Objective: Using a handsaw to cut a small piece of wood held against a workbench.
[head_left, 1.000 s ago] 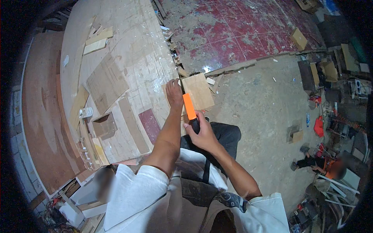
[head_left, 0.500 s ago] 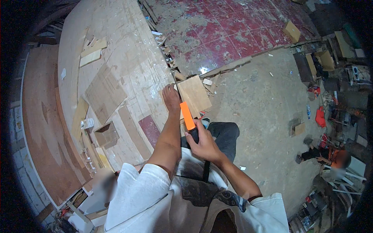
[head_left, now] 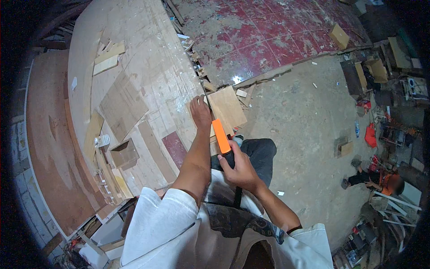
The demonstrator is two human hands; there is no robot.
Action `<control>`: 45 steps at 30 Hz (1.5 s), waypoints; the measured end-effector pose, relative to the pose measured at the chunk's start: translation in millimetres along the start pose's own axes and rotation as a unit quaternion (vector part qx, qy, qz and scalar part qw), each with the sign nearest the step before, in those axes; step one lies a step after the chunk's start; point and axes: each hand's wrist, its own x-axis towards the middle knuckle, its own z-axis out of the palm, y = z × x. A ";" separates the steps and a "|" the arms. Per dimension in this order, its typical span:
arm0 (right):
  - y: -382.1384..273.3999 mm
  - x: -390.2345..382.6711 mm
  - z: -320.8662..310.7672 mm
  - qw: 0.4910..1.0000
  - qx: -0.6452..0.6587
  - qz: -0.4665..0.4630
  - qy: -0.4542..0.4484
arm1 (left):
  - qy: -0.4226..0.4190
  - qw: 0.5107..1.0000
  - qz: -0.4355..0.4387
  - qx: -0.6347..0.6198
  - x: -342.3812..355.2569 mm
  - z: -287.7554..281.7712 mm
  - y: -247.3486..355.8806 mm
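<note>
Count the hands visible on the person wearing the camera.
2: the left hand presses the square plywood piece at the table edge; the right hand grips the orange-bladed tool.

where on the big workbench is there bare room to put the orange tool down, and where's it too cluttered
Bare board lies on the workbench beyond the left hand, between the pale offcuts and the far edge. Crowded: around the small open box and strips near the person, and the square panel by the orange tool in the right hand.

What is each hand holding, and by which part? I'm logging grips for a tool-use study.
The right hand grips an orange tool by its dark lower end. The left hand presses flat on a plywood piece.
</note>
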 end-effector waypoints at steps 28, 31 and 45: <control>10.9 7.4 5.9 0.999 0.029 -0.028 0.020 | -0.027 0.999 0.008 0.021 -0.7 -4.2 -0.6; 14.8 8.9 7.5 0.997 0.030 -0.057 0.048 | -0.036 0.999 0.001 0.016 0.0 -5.0 2.6; 11.4 7.8 5.3 0.997 0.047 -0.037 0.042 | -0.001 0.987 -0.066 -0.145 8.1 -25.8 20.0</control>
